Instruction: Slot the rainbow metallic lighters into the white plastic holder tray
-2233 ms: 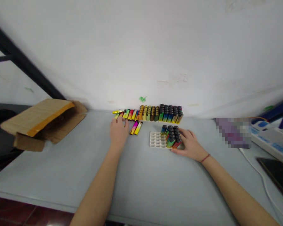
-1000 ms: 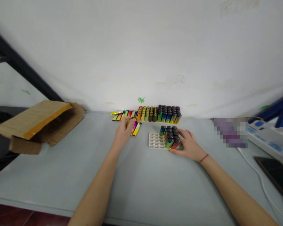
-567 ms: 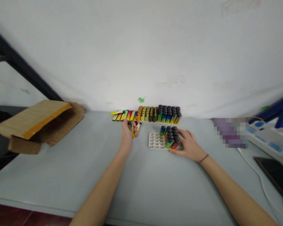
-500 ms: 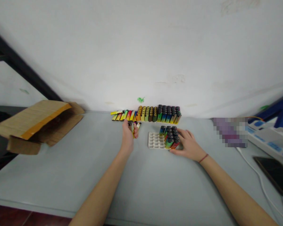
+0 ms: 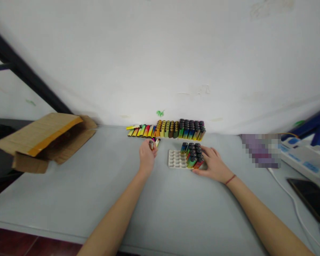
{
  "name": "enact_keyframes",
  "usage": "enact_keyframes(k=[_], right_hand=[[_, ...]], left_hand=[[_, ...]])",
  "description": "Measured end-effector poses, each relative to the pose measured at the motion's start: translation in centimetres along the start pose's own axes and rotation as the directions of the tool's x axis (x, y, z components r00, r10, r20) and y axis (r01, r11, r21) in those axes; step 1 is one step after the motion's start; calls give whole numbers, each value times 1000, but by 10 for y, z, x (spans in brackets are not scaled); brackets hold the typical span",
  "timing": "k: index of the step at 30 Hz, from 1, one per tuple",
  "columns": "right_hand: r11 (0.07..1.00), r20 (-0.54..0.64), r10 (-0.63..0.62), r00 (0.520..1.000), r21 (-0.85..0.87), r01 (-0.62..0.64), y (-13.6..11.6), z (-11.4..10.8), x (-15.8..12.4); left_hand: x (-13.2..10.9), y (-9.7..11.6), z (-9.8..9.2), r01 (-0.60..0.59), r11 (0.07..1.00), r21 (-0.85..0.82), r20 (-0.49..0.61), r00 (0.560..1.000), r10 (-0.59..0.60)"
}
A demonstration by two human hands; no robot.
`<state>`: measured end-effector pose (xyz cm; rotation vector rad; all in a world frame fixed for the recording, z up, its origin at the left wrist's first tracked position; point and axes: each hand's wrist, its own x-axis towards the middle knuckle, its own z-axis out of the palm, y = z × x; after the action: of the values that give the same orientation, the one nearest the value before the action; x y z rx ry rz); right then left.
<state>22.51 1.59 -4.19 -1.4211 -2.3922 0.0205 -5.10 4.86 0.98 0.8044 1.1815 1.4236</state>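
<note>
My left hand (image 5: 147, 154) is closed round a lighter (image 5: 151, 144), whose top end sticks up out of the fist; most of its body is hidden. Just behind that hand, another lighter (image 5: 157, 143) lies on the table. My right hand (image 5: 212, 163) grips the right side of a white tray (image 5: 176, 163) with round holes, thumb at the front corner and fingers behind. Several black-topped lighters (image 5: 192, 156) stand upright in the tray's right part, while holes on its left show bare.
Against the wall, lighters with black tops (image 5: 191, 129) and yellowish ones (image 5: 167, 128) stand in rows. Loose colourful lighters (image 5: 144, 131) lie beside them. An open cardboard box (image 5: 50, 135) is at left. A power strip (image 5: 304, 156), a phone (image 5: 313, 199) and a white cable (image 5: 290, 199) are at right.
My left hand has turned and drawn slightly back from the loose lighters, bringing the held lighter upright. My right hand and the tray have stayed in place.
</note>
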Motion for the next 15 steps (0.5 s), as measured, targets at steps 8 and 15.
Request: enact_keyframes(k=[8,15], right_hand=[[1000,2,13,1000,3,-13,-1,0,0],[1000,4,13,1000,6,-13,-2,-1,0]], left_hand=[[0,4,3,24,999,-40,-35,999,-25],[1,5,4,103,993,-58,-33,994,-105]])
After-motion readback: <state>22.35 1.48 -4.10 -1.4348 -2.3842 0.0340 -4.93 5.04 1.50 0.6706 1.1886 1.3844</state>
